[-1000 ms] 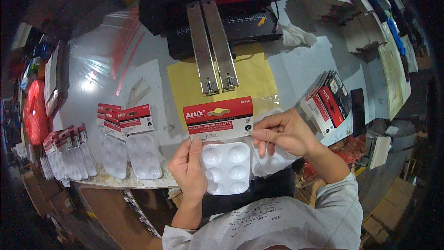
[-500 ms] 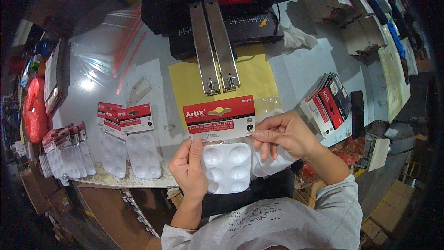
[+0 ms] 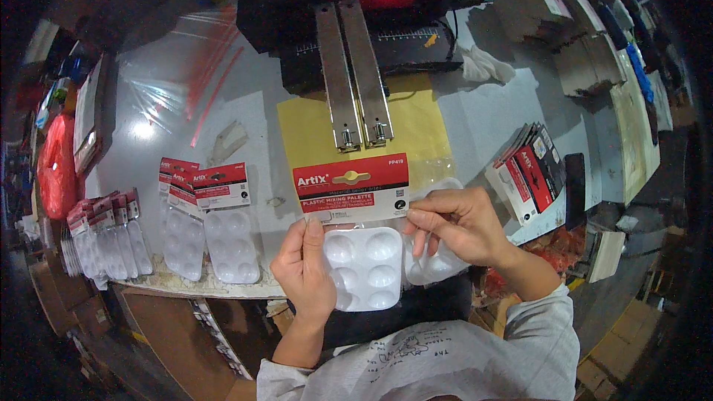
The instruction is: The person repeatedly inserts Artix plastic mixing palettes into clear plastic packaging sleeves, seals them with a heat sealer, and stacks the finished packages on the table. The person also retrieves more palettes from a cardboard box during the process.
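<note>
In front of me, a white plastic paint palette point(image 3: 364, 271) with six round wells hangs in a clear bag under a red, black and white header card point(image 3: 353, 187). My left hand point(image 3: 303, 271) is closed on the lower left corner of the card, thumb on top. With a thumb-and-finger pinch, my right hand point(image 3: 466, 229) grips the card's lower right corner. Another white palette point(image 3: 434, 269) in clear film lies below and partly behind my right hand. To the left lie two carded palettes point(image 3: 234, 249) side by side, with another red card overlapping there.
A black machine point(image 3: 260, 0) with two metal rails point(image 3: 342, 82) stands ahead over a yellow sheet point(image 3: 420, 122). At far left is a pile of packed palettes point(image 3: 111, 249). On the right are header cards point(image 3: 529, 178), a black flat object point(image 3: 575, 189) and stacked card point(image 3: 590, 63).
The view has shifted slightly, so the bench and machine sit a little differently. Both hands keep their hold on the header card, which has barely moved.
</note>
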The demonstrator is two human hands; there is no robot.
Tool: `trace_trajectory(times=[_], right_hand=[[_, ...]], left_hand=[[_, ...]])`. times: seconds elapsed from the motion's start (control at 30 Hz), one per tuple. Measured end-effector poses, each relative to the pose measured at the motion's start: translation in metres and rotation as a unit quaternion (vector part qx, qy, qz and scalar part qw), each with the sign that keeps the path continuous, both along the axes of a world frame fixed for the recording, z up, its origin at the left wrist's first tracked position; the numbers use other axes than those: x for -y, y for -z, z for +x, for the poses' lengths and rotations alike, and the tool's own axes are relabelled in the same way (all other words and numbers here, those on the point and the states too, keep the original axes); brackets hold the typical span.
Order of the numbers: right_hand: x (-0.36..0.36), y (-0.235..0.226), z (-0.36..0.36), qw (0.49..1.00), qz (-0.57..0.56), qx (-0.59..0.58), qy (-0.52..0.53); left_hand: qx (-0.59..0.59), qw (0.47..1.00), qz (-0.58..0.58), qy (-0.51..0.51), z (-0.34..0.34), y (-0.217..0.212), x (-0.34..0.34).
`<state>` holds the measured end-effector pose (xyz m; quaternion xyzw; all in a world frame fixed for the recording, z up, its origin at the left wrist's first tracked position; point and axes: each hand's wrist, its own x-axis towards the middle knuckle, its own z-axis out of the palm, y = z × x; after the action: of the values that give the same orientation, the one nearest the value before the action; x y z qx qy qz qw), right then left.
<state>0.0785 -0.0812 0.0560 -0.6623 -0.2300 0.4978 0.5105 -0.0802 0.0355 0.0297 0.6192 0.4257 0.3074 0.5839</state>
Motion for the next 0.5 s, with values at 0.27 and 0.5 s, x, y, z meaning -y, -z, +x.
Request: trace_trajectory(times=[0.27,0.5], right_hand=[[0.0,0.001,0.011,0.994,-0.068,-0.084,0.006],[-0.039,0.03,0.03,0.985,0.016,-0.092,0.146]], left_hand=[[-0.083,0.994,0.008,0.072,-0.004,0.003,-0.003],[-0.028,0.996,0.013,0.084,0.045,0.036,-0.045]])
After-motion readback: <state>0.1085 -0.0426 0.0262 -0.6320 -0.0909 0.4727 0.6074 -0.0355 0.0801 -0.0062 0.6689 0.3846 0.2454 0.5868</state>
